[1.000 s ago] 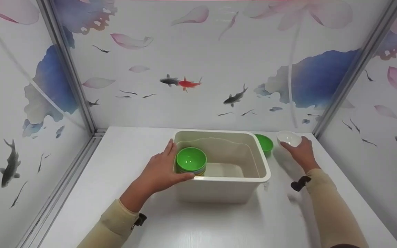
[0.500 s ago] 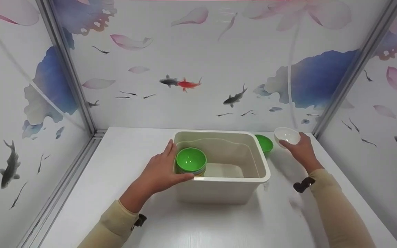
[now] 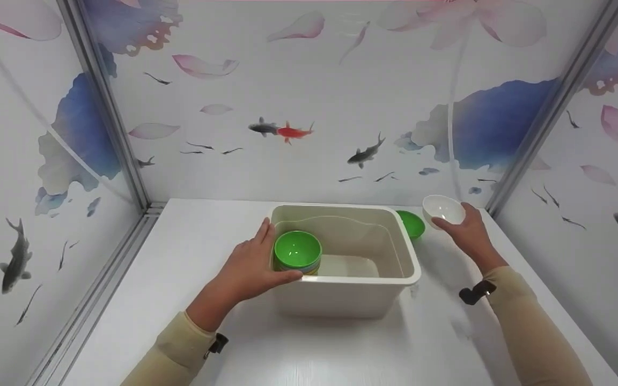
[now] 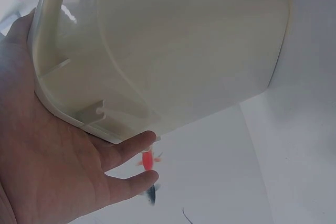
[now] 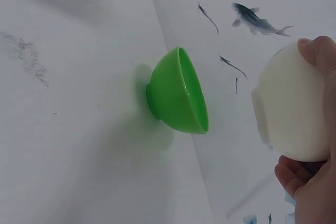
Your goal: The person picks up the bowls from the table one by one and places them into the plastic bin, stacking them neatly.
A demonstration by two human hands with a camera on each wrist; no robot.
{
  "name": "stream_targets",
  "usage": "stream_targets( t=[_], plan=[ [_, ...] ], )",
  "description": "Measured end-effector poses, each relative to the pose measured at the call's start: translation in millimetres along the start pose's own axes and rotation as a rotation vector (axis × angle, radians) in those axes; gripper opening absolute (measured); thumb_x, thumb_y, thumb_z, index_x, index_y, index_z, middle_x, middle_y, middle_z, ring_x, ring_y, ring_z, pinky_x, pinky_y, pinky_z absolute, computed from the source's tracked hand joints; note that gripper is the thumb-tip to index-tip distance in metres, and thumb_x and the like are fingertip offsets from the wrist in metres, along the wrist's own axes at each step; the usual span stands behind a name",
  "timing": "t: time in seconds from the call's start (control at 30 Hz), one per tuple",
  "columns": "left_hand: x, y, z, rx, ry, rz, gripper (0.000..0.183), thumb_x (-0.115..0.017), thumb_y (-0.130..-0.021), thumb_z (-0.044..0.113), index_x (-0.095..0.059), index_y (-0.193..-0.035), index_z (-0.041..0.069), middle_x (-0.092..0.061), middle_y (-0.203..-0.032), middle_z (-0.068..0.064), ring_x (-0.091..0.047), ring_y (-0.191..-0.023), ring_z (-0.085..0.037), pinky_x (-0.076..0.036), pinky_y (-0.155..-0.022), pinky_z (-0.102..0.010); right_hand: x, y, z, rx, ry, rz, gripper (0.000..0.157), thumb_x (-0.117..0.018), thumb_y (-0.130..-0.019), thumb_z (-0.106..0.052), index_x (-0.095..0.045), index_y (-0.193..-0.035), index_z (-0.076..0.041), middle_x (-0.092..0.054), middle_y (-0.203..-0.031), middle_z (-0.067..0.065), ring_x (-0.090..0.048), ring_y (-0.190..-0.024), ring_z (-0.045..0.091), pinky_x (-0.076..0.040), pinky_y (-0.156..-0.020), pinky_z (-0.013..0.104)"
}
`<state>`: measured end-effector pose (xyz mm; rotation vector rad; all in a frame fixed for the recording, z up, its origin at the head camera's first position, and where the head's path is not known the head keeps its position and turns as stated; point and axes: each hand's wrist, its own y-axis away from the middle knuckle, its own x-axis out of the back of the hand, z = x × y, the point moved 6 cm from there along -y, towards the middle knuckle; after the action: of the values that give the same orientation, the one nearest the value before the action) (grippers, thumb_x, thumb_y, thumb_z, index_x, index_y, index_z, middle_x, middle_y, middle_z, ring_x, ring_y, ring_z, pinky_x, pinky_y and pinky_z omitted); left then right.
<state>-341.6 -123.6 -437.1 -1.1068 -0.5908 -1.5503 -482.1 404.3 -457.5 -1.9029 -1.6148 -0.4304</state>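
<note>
My right hand pinches a white bowl at its side, thumb on the near side. The right wrist view shows that bowl held off the table, beside a green bowl standing on the tabletop. My left hand rests against the left end of a cream plastic bin, thumb along the near rim and fingers stretched out. In the left wrist view, straight fingers of this hand reach past the bin's rim. Inside the bin's left end, a green bowl tops a stack with blue and yellow edges below.
Behind the bin's right end, the standing green bowl is partly hidden by the rim. White panels printed with fish and petals enclose the white table at the back and sides. Metal posts stand at the corners.
My right hand has raised the white bowl off the table and shifted it slightly to the left. The left hand, the bin and the stacked bowls stay put.
</note>
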Motion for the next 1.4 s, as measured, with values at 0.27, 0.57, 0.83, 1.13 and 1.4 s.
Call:
stream_targets(
  t=[0.27,0.57,0.83,1.13,1.4],
  plan=[
    [-1.1,0.1,-0.6,-0.007,0.012,0.003,0.139,-0.065,-0.080,0.096,-0.025,-0.176,0.003,-0.017,-0.184,-0.017,-0.050,-0.149,-0.048,-0.042,-0.121,-0.064,4.2,7,-15,0.060,-0.012,-0.005,0.094,-0.085,-0.099,-0.043,-0.040,-0.161,0.011,-0.051,-0.152,0.034,-0.053,-0.135,0.049,-0.042,-0.114,0.063],
    [-0.4,1.3,0.3,-0.005,0.015,-0.005,0.139,-0.065,-0.080,0.096,-0.023,-0.176,0.004,-0.016,-0.184,-0.017,-0.048,-0.151,-0.049,-0.040,-0.122,-0.064,5.1,15,-31,0.041,-0.015,-0.065,0.101,-0.081,-0.101,-0.045,-0.028,-0.168,0.010,-0.042,-0.160,0.037,-0.047,-0.143,0.054,-0.038,-0.119,0.071],
    [3.0,2.0,2.3,-0.004,0.018,-0.008,0.139,-0.066,-0.082,0.094,-0.022,-0.175,0.001,-0.017,-0.183,-0.018,-0.046,-0.153,-0.048,-0.038,-0.124,-0.064,6.6,24,-56,0.087,-0.017,-0.090,0.098,-0.082,-0.101,-0.043,-0.030,-0.168,0.007,-0.042,-0.161,0.036,-0.047,-0.145,0.054,-0.039,-0.118,0.073],
    [0.9,0.9,0.6,0.005,0.023,-0.011,0.139,-0.067,-0.081,0.094,-0.021,-0.176,0.003,-0.016,-0.184,-0.017,-0.046,-0.153,-0.048,-0.038,-0.124,-0.064,6.9,36,-82,0.156,-0.015,-0.103,0.093,-0.083,-0.101,-0.038,-0.034,-0.166,0.007,-0.047,-0.159,0.033,-0.051,-0.142,0.050,-0.041,-0.117,0.069],
    [0.6,0.1,0.5,0.008,0.021,-0.005,0.140,-0.065,-0.080,0.096,-0.021,-0.176,0.004,-0.016,-0.184,-0.016,-0.048,-0.151,-0.048,-0.040,-0.122,-0.064,1.7,45,-100,0.193,-0.022,-0.159,0.094,-0.083,-0.101,-0.035,-0.031,-0.171,0.001,-0.046,-0.162,0.029,-0.052,-0.141,0.046,-0.045,-0.114,0.066]
  ],
)
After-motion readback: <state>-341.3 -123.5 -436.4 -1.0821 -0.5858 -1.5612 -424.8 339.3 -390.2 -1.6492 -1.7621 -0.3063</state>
